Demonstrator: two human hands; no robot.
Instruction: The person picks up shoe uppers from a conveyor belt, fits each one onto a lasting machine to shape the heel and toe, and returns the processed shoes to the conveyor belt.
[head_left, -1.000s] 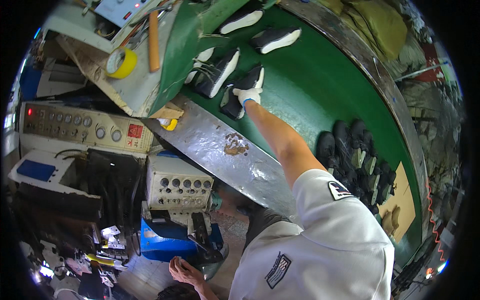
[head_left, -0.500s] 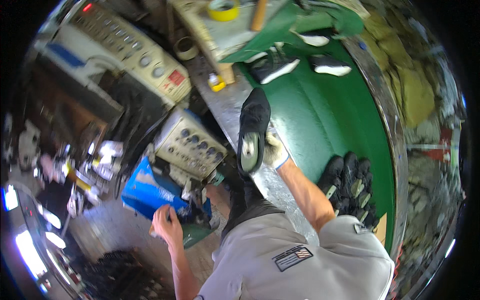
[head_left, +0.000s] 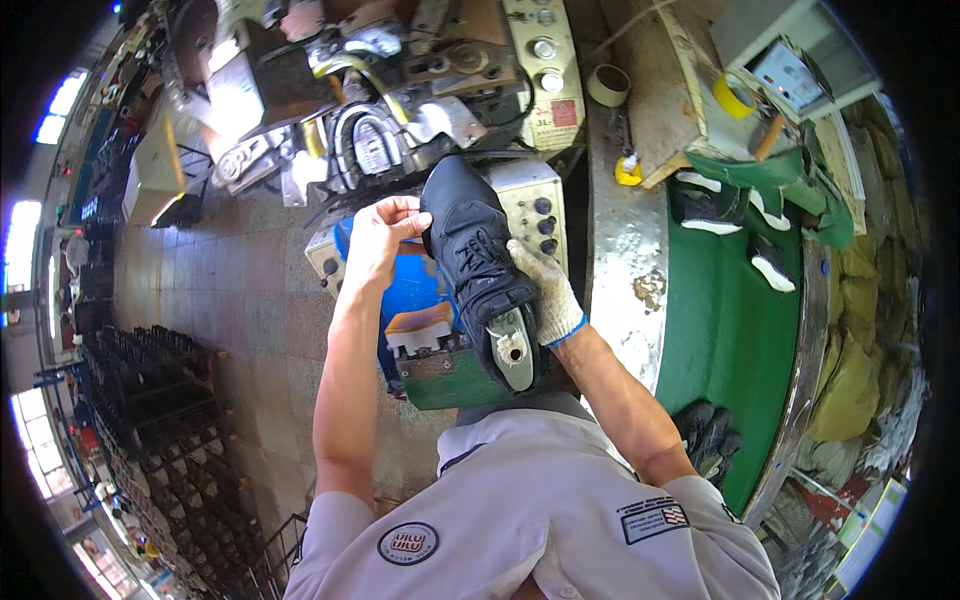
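Clearly, the black shoe [head_left: 472, 255] is between both hands.
Left hand [head_left: 376, 240] pinches its edge near toe; gloved right hand [head_left: 545, 290] clasps the flank. Upper seems soft, inner last [head_left: 512, 352] stiff: flanks give good hold.

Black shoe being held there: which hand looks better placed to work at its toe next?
Probably the left: the bare left hand is right beside the toe of the black shoe, while the gloved right hand holds its side, farther back.

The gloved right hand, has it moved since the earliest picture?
Yes, leftward: the gloved right hand was over the green surface; now it is left of the metal ledge, holding a black shoe.
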